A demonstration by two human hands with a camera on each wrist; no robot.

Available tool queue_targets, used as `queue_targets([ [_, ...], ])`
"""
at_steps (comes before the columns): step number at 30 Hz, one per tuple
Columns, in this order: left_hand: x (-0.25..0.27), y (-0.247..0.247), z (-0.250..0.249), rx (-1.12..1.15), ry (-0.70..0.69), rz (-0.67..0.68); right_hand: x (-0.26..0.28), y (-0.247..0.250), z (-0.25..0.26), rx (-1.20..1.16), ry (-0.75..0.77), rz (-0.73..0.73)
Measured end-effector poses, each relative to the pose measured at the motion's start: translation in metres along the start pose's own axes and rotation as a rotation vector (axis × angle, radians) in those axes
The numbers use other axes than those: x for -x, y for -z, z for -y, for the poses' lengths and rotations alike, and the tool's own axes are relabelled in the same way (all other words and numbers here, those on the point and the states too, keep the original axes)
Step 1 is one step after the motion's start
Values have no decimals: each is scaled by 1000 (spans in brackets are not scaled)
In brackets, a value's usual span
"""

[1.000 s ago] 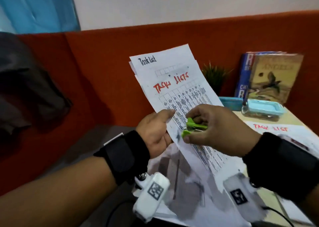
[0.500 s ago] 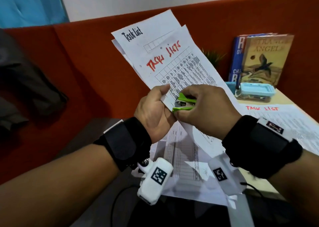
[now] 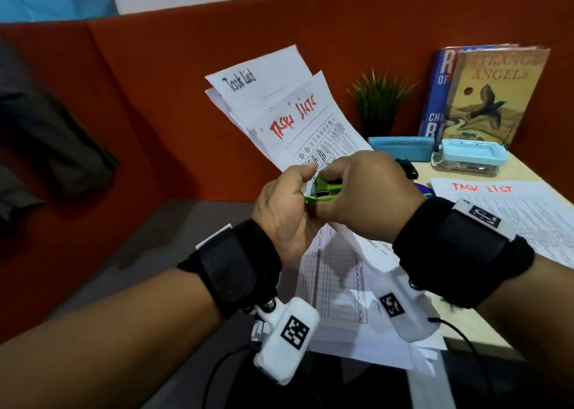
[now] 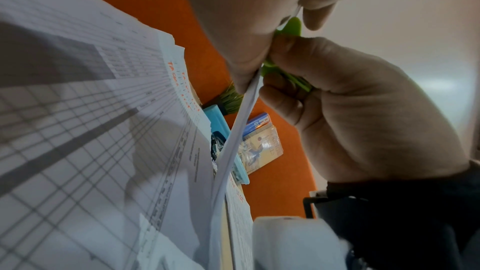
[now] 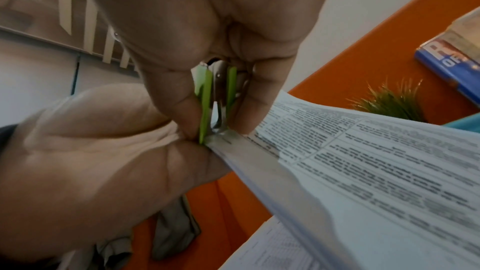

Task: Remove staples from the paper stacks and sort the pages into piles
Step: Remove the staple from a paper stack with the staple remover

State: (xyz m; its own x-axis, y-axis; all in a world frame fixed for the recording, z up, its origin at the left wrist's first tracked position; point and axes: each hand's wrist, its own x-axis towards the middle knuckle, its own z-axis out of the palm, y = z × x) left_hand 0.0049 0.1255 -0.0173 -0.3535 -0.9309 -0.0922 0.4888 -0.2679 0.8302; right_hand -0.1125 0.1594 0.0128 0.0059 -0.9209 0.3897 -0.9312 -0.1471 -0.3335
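Note:
A stapled paper stack (image 3: 298, 119) headed "Task List" in red and black is held up in front of the orange partition. My left hand (image 3: 298, 188) pinches its lower corner, thumb on the front page. My right hand (image 3: 344, 178) grips a green staple remover (image 3: 326, 189) and presses it onto that same corner beside the left thumb. In the right wrist view the staple remover (image 5: 210, 98) has its metal claws down on the paper stack (image 5: 363, 161) at its edge. The staple itself is hidden. In the left wrist view the staple remover (image 4: 291, 28) shows between both hands.
Loose printed pages (image 3: 341, 284) lie on the desk under my wrists. A second "Task List" pile (image 3: 512, 216) lies to the right. At the back stand books (image 3: 497, 98), a small plant (image 3: 379, 104), a blue-lidded box (image 3: 469, 157) and a blue case (image 3: 400, 147).
The held stack has tilted further left and my two hands have closed in on its corner. The staple remover now sits tight against my left thumb. Both holds are unchanged.

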Motion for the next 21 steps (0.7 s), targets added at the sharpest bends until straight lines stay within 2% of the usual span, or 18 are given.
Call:
queue_targets([
  [5,-3,6,11,35,18,-108,-14,-14,-4,-119,-54,128],
  [9,-14,14,22,82,98,-227,-22,-27,-11,-327,-177,246],
  [13,-26,26,30,236,215,-247,-23,-33,-21,-754,-403,378],
  [16,-33,33,36,303,266,-236,-23,-34,-29,-967,-505,376],
  [19,-34,34,38,322,309,-241,-22,-30,-27,-908,-413,362],
  [21,-32,33,37,342,317,-211,-22,-28,-19,-622,-214,347],
])
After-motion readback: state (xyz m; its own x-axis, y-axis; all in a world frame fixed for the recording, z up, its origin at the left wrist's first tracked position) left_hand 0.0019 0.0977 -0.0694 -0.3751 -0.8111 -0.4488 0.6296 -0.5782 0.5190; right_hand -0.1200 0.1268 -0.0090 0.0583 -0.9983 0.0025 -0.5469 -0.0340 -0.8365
